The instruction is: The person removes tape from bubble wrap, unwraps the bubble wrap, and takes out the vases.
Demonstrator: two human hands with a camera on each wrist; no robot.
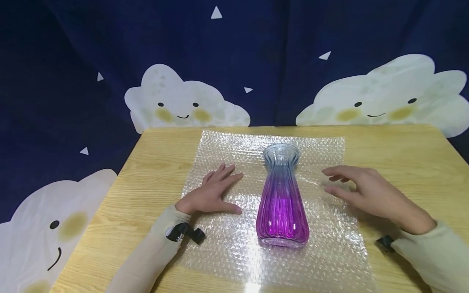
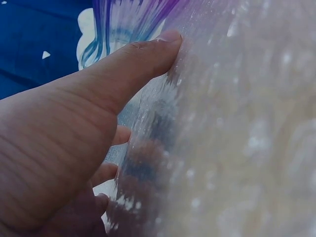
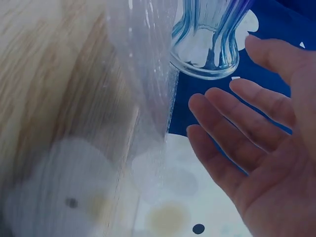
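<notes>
A ribbed glass vase [image 1: 283, 203], blue-clear at the flared mouth and purple to magenta at the base, lies on a sheet of bubble wrap [image 1: 227, 252]. Its mouth points away from me. My left hand [image 1: 212, 191] is spread over the bubble wrap left of the vase, apart from the glass; in the left wrist view the thumb [image 2: 148, 54] is right at the wrap's surface. To the right of the vase, my right hand [image 1: 370, 193] hovers near the wrap's right edge, fingers relaxed and holding nothing. The right wrist view shows its fingers [image 3: 237, 123] apart from the vase mouth [image 3: 205, 64].
The bubble wrap is spread flat on a light wooden table [image 1: 146, 171]. Behind the table hangs a dark blue curtain [image 1: 234, 44] printed with smiling clouds and small white triangles. Black straps with small devices [image 1: 187, 232] sit on both wrists over the sleeves.
</notes>
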